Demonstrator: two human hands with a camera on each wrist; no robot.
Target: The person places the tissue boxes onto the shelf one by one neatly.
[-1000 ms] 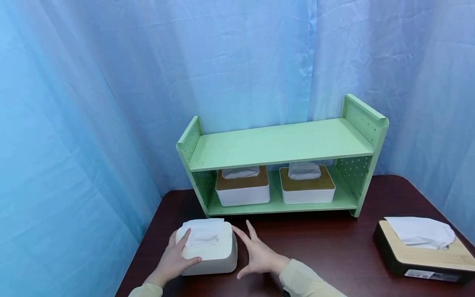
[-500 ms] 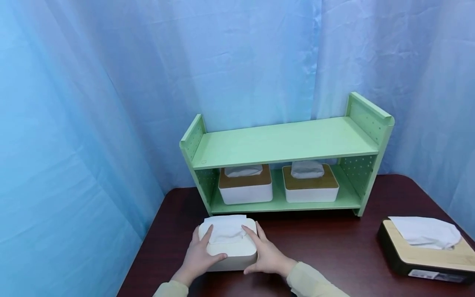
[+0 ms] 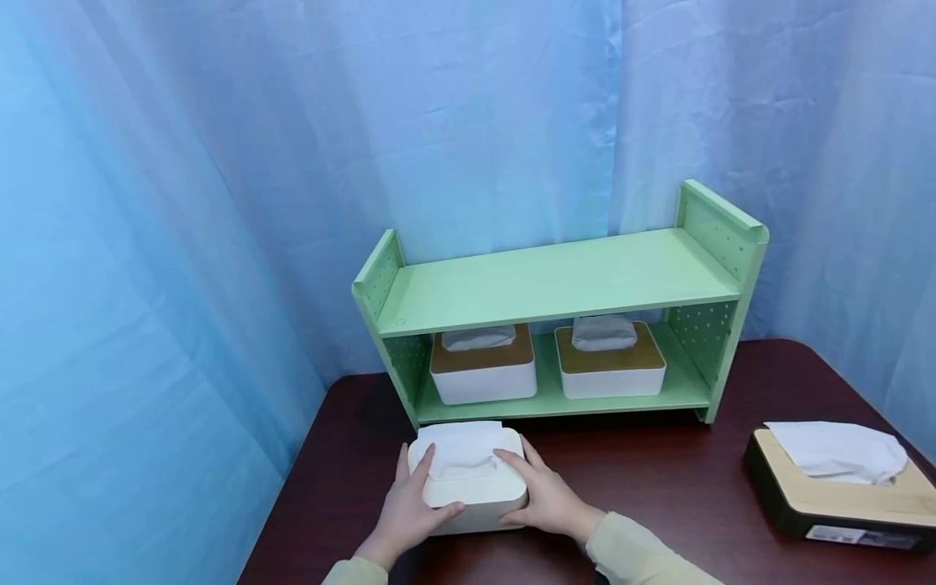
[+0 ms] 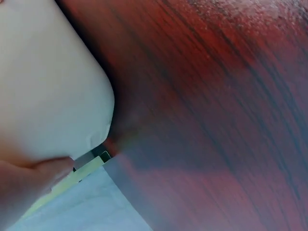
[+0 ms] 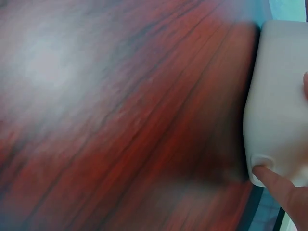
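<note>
A white tissue box point(image 3: 478, 492) with rounded corners stands on the dark red-brown table in front of the shelf. A white tissue point(image 3: 459, 452) pokes out of its top. My left hand point(image 3: 411, 505) grips the box by its left side, and my right hand point(image 3: 552, 497) holds the right side, with fingers spread over the top edges. The left wrist view has a finger against a rounded corner of the tissue box point(image 4: 53, 82). One fingertip presses near the lower corner of the tissue box point(image 5: 276, 101) in the right wrist view.
The green two-tier shelf point(image 3: 563, 280) stands behind my hands. On its lower tier sit two wood-topped white tissue boxes, one left point(image 3: 484, 383) and one right point(image 3: 614, 382). A black tissue box with a wooden lid point(image 3: 841, 520) lies at the right. Blue curtains point(image 3: 475, 122) surround the table.
My right hand has closed in on the right side of the white tissue box. Box and left hand have moved to the right, toward the middle of the table.
</note>
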